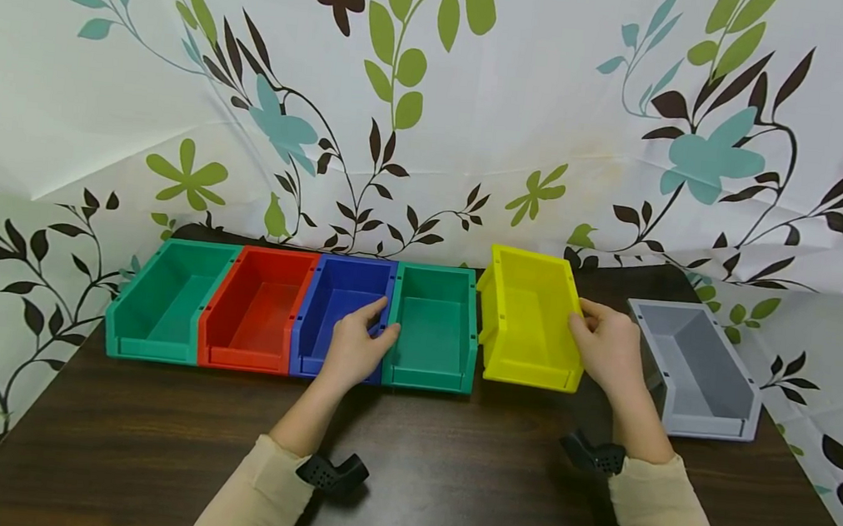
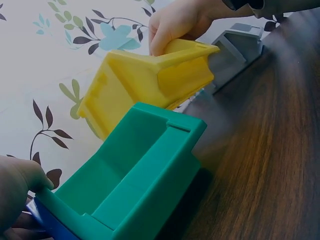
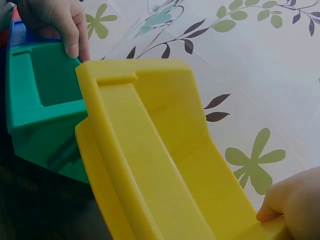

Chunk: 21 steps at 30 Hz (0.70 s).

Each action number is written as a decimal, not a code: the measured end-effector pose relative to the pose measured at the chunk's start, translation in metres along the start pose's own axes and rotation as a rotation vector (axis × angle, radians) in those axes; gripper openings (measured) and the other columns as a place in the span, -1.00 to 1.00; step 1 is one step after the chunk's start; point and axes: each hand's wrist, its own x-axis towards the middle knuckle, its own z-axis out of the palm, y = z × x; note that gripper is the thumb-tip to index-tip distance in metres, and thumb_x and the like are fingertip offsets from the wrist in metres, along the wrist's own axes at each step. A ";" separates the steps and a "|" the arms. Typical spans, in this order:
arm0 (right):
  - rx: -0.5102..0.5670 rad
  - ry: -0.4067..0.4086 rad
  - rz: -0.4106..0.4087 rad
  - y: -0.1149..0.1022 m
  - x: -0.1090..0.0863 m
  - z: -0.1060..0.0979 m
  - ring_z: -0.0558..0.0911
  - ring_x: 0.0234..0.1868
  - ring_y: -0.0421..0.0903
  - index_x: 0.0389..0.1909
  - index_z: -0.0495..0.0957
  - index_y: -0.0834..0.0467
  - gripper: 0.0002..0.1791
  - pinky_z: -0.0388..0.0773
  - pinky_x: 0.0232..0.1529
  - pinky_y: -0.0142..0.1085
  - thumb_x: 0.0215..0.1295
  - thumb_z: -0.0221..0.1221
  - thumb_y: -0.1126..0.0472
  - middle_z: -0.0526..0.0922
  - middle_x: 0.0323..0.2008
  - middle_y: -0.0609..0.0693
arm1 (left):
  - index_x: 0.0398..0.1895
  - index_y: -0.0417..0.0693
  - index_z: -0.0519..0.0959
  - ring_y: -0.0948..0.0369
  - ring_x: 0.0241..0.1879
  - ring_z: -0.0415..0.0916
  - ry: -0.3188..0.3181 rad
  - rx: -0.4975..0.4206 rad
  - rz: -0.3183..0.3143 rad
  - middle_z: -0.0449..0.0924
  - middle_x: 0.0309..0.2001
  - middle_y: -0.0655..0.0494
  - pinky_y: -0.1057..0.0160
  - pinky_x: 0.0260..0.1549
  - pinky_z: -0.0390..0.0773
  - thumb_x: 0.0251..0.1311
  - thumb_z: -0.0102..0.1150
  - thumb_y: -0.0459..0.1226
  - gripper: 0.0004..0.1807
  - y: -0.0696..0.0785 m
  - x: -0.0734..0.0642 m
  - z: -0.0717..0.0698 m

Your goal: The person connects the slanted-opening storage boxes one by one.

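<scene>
My right hand grips the right wall of a yellow storage bin. The yellow bin is raised off the table and tilted, beside a green bin. At the wall where that green bin meets a blue bin, my left hand pinches the edges, thumb on the green side and fingers inside the blue bin. In the left wrist view the yellow bin hangs just past the green bin. The right wrist view shows the right hand at the yellow bin's side wall.
A red bin and another green bin continue the row on the left. Apart on the right stands a grey bin. All rest on a dark wooden table, with a leaf-patterned cloth behind.
</scene>
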 end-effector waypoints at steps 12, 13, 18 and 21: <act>-0.036 0.018 -0.015 -0.005 -0.003 0.002 0.68 -0.45 0.11 0.15 0.45 0.42 -0.54 0.59 -0.54 -0.22 0.32 0.01 0.21 0.67 -0.22 0.37 | 0.27 -0.26 0.38 -0.03 0.21 0.43 0.008 0.002 0.014 0.44 0.22 -0.20 0.00 0.11 0.47 0.17 0.21 -0.24 -0.41 0.001 -0.001 0.000; -0.038 0.018 -0.018 -0.006 -0.004 0.002 0.69 -0.39 0.13 0.16 0.43 0.41 -0.53 0.62 -0.48 -0.16 0.32 0.01 0.21 0.65 -0.16 0.38 | 0.27 -0.26 0.38 -0.03 0.21 0.43 0.008 0.002 0.014 0.44 0.21 -0.20 0.00 0.11 0.47 0.17 0.21 -0.24 -0.41 0.001 -0.001 0.000; -0.074 0.012 -0.041 -0.014 -0.009 0.003 0.65 -0.26 0.19 0.24 0.35 0.40 -0.49 0.63 -0.32 0.01 0.33 -0.01 0.22 0.53 0.08 0.38 | 0.26 -0.26 0.39 -0.02 0.20 0.43 0.011 0.003 0.011 0.45 0.21 -0.21 0.01 0.11 0.47 0.17 0.21 -0.23 -0.41 0.002 -0.002 0.000; -0.084 0.009 -0.041 -0.016 -0.011 0.004 0.65 -0.22 0.23 0.25 0.32 0.41 -0.47 0.62 -0.29 0.04 0.33 -0.01 0.20 0.50 0.10 0.39 | 0.27 -0.26 0.38 -0.03 0.20 0.43 0.008 0.004 0.011 0.44 0.21 -0.21 0.00 0.10 0.47 0.17 0.21 -0.24 -0.41 0.003 -0.002 0.000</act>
